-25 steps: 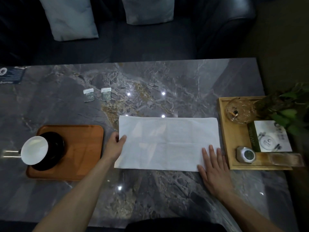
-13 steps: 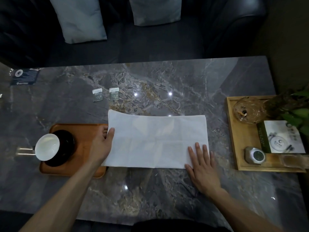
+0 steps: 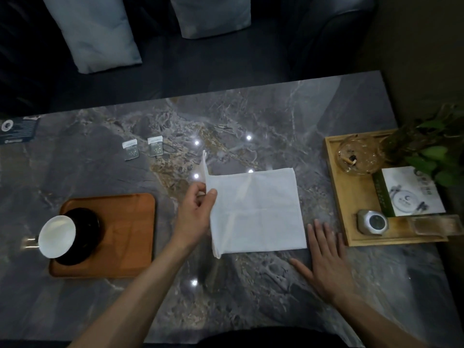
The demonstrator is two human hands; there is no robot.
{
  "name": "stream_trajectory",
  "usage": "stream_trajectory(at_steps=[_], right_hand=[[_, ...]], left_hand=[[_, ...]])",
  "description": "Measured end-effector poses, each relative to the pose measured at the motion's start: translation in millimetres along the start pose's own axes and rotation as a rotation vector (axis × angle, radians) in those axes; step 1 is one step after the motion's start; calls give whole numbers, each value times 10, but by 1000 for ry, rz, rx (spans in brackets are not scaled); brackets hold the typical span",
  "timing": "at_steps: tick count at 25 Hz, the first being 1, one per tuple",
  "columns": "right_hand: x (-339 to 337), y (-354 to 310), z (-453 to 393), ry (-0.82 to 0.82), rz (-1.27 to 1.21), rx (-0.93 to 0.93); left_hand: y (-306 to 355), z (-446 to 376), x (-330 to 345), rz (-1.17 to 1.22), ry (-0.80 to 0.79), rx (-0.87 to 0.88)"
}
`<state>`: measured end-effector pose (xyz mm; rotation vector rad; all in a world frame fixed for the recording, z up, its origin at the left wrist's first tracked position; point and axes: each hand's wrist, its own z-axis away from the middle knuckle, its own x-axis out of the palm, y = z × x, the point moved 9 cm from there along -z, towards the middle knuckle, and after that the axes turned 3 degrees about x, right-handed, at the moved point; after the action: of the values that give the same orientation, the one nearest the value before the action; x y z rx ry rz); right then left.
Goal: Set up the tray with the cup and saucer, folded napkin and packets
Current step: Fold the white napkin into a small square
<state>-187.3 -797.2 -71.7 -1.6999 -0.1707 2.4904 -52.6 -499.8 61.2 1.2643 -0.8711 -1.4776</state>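
A white napkin (image 3: 261, 209) lies mid-table, its left part lifted and folding over to the right. My left hand (image 3: 197, 209) pinches that raised left edge between thumb and fingers. My right hand (image 3: 326, 257) lies flat on the marble just right of the napkin's near right corner, fingers straight. The brown wooden tray (image 3: 130, 222) sits at the left, holding a white cup (image 3: 57, 236) on a black saucer (image 3: 85, 229). Two small packets (image 3: 131, 149) (image 3: 155, 146) lie on the table behind the tray.
A lighter wooden tray (image 3: 351, 197) at the right edge holds a glass ashtray (image 3: 359, 154), a booklet (image 3: 411, 192) and a round metal device (image 3: 372, 222). A green plant (image 3: 431, 151) overhangs it. A dark card (image 3: 17, 129) lies far left. A sofa with cushions stands behind the table.
My left hand has lifted the napkin's left edge and carried it rightward, so the cloth now looks about half as wide. My right hand slid off the napkin onto the table.
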Motion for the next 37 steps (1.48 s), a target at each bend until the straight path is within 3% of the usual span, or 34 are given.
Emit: stream_trajectory(at_steps=[4,13,20,37], right_hand=[[14,-11,-11,18,-8,-20],[45,20,-37,9,-26,6],[65,41,-39,27,-63,3],[74,47,-42,38,-75,3]], left_hand=[[-73,-38,527,34,-108,-76],[-251,-114,1245,-375,-227,-145],[-344,-109,1616,-491,-297,-215],[-553,-154,2009,-569,-252,-315]])
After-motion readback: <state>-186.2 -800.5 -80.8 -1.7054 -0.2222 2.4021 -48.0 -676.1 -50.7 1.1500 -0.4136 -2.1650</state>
